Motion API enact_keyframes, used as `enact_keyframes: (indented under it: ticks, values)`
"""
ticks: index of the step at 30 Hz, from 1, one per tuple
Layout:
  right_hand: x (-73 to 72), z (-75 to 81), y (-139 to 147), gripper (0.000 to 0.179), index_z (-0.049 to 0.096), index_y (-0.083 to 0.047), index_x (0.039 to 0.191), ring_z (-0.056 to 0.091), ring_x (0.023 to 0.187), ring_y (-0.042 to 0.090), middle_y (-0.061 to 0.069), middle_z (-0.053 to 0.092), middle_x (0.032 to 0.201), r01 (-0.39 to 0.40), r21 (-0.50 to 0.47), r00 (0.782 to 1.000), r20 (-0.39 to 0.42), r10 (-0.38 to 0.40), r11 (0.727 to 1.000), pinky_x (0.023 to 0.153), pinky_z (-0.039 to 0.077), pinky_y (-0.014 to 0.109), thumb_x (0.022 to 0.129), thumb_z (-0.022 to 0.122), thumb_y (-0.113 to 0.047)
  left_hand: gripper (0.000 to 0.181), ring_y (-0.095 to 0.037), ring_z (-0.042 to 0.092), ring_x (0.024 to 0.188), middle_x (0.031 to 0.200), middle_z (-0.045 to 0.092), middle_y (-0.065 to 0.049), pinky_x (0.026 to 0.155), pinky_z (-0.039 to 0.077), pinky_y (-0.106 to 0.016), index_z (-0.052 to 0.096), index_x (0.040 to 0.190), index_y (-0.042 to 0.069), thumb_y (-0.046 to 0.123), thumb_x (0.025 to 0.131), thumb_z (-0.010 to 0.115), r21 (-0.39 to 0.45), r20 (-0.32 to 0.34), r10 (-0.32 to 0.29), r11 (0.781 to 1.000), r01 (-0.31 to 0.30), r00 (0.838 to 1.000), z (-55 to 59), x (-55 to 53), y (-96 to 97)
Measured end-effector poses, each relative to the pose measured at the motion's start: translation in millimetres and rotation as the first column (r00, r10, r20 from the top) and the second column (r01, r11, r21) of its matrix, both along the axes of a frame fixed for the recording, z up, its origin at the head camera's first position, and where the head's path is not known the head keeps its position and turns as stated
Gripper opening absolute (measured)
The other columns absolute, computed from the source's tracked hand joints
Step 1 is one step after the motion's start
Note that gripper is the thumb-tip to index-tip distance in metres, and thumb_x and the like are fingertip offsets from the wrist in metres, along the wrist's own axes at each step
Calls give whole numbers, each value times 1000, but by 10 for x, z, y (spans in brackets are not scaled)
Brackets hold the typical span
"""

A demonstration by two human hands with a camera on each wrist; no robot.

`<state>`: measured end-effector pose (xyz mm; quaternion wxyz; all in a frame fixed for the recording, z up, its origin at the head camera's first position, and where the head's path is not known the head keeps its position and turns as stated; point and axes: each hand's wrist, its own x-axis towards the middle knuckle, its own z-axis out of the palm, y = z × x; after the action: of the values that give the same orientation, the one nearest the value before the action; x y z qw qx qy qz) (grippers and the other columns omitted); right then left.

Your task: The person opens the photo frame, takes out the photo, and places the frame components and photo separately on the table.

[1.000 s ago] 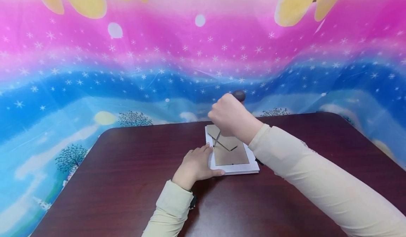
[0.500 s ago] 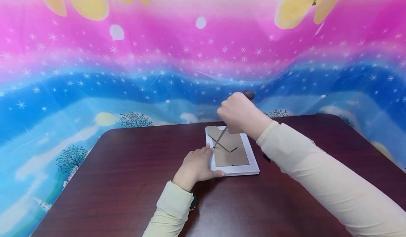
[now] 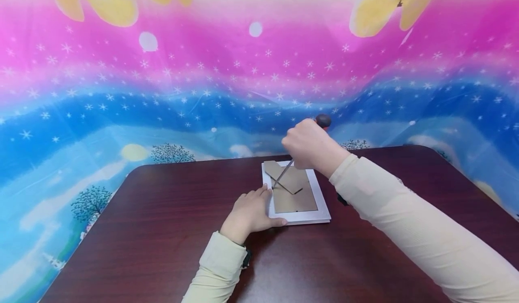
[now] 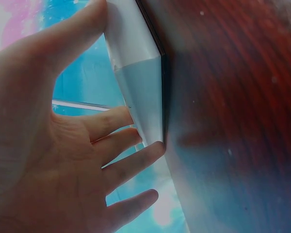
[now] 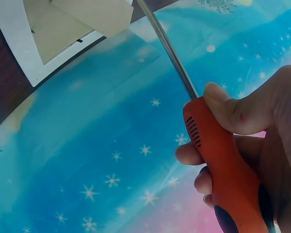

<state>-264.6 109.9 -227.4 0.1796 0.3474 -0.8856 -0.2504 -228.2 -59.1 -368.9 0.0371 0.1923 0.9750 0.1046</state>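
A white picture frame (image 3: 323,209) lies back side up on the table, with a brown backing board (image 3: 293,202) and a fold-out stand flap (image 3: 279,173) on it. Small dark tabs show along the board's edges. My right hand (image 3: 310,143) grips an orange and black screwdriver (image 5: 223,155) by the handle. Its metal shaft slants down to the left, and the tip is at the board's left edge, near a tab. My left hand (image 3: 251,210) rests against the frame's left side and near corner, fingers and thumb extended. In the left wrist view those fingertips touch the frame's side (image 4: 140,92).
The dark red-brown wooden table (image 3: 170,231) extends on both sides of the frame. Behind it hangs a colourful cloth backdrop (image 3: 227,96) with snowflakes, close to the table's far edge.
My right hand has shifted to the right, tilting the screwdriver handle further that way while its tip stays at the board's left edge. My left hand and the frame keep their places.
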Motion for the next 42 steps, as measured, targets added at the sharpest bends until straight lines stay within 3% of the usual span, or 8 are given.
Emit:
enact_keyframes:
  ticks: [8,13,17,21,25,28,34,42]
  values:
    - [103,21,-226,18,57,-17,60,52,54,16,-2,53,57,-25,115,997,-75,34,993,57,50,36,75,68,-14,92,-30,45,135,153,43,-10,107,38,-48,48,146,7,64,78,72,2,-10,-1,1000,1,1000,-8,-12,-17]
    - [213,17,-447,6,71,-18,76,60,59,17,1,66,69,6,266,986,-164,39,964,58,49,33,80,68,-20,92,-29,41,138,155,39,-8,109,35,-49,46,149,9,64,79,72,2,33,10,1000,-10,999,25,-16,-16]
    - [331,-29,-675,9,74,-21,84,61,58,15,-1,69,72,39,417,969,-237,67,908,61,48,31,85,65,-21,88,-28,48,133,149,48,-8,105,41,-49,49,146,8,62,79,72,32,-3,-29,999,29,1000,40,-9,-36]
    - [437,-99,-878,13,72,-21,86,59,52,18,-1,67,70,35,556,952,-271,141,830,62,49,34,84,61,-14,71,-22,63,104,118,65,-2,88,50,-43,60,130,11,53,76,79,166,-104,-68,983,85,992,5,21,-74]
    - [476,-146,-948,16,70,-20,88,57,50,19,-3,65,71,32,614,943,-281,180,789,63,49,35,81,60,-10,59,-17,61,85,99,65,3,77,51,-38,62,118,15,47,73,83,263,-142,-75,958,111,987,-34,38,-90]
    - [451,-147,-912,18,73,-22,92,60,55,18,-3,69,76,29,593,947,-275,168,805,68,51,36,81,67,-10,66,-19,63,89,101,66,1,79,51,-41,60,125,13,50,74,81,211,-146,-84,971,114,986,-36,32,-78]
    - [377,-94,-757,13,75,-23,96,65,65,14,-1,72,82,10,509,966,-226,122,861,76,52,38,86,69,-27,84,-28,56,122,140,56,-7,98,46,-49,53,142,9,60,79,73,43,-65,-58,997,61,996,-12,5,-33]
    - [302,0,-467,10,73,-17,78,58,58,16,0,66,67,-24,314,980,-179,85,949,61,47,32,81,68,-26,91,-29,41,139,156,39,-8,110,34,-48,45,149,10,64,81,70,-22,53,14,1000,-13,998,14,-14,6]
